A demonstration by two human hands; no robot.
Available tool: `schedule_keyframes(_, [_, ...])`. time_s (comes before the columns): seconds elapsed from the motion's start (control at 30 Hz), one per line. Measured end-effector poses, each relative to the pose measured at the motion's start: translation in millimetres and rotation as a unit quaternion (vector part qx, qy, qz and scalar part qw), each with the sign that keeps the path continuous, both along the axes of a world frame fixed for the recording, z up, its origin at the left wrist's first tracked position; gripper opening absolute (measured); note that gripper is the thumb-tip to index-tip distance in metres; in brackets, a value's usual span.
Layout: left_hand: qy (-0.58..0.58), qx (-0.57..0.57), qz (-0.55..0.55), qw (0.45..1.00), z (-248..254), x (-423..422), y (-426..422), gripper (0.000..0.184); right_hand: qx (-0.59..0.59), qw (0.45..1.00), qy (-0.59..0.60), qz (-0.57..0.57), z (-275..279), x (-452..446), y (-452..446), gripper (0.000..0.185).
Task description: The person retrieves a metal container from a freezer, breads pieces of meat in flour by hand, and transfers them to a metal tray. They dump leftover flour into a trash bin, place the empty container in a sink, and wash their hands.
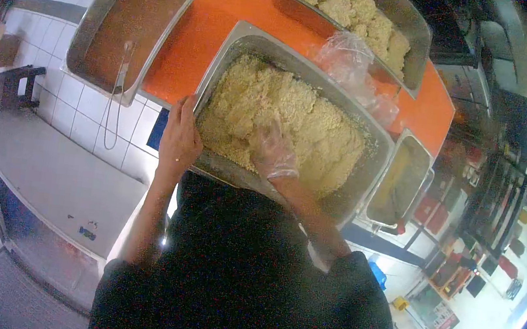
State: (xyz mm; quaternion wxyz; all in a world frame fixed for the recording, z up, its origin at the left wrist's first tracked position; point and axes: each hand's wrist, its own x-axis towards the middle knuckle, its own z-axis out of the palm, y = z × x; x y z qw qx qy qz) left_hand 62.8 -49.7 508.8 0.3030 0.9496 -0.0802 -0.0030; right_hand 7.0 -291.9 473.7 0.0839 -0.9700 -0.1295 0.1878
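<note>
A deep metal tray point(378, 139) full of pale yellow crumbs point(326, 133) is in front of me on an orange surface point(221, 1). My left hand point(181, 135) is bare and grips the tray's left rim, fingers over the edge. In a clear plastic glove, my right hand point(273, 152) presses into the crumbs near the middle of the tray; its fingertips are partly buried, and whether it holds anything is hidden.
A tray of brownish liquid point(140, 18) with a wire-handled tool point(121, 75) is at left. Crumb-coated pieces point(361, 12) fill another tray at upper right. Crumpled clear plastic point(349, 60) lies between trays. A smaller metal container point(399, 181) is at right, a white counter point(52, 171) at lower left.
</note>
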Motion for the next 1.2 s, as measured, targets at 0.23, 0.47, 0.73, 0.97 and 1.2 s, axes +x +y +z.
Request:
schedule_keyframes(0.23, [0.068,-0.023,0.01,0.997,12,3,-3,0.057,-0.086,0.993,-0.064,-0.044,-27,-14,9,0.066])
schedule_keyframes(0.47, [0.072,-0.033,-0.003,0.997,7,4,2,0.058,0.01,0.978,0.085,-0.189,36,7,-15,0.043])
schedule_keyframes(0.73, [0.052,-0.032,-0.022,0.998,-1,2,3,0.063,0.124,0.934,0.236,-0.239,154,75,-89,0.049])
schedule_keyframes(0.97, [0.067,-0.016,-0.003,0.998,2,4,1,0.056,0.289,0.899,-0.008,-0.329,171,180,-205,0.043])
schedule_keyframes(1.2, [0.139,-0.178,0.057,0.972,-7,3,2,0.053,0.115,0.934,-0.248,-0.229,84,309,-282,0.031])
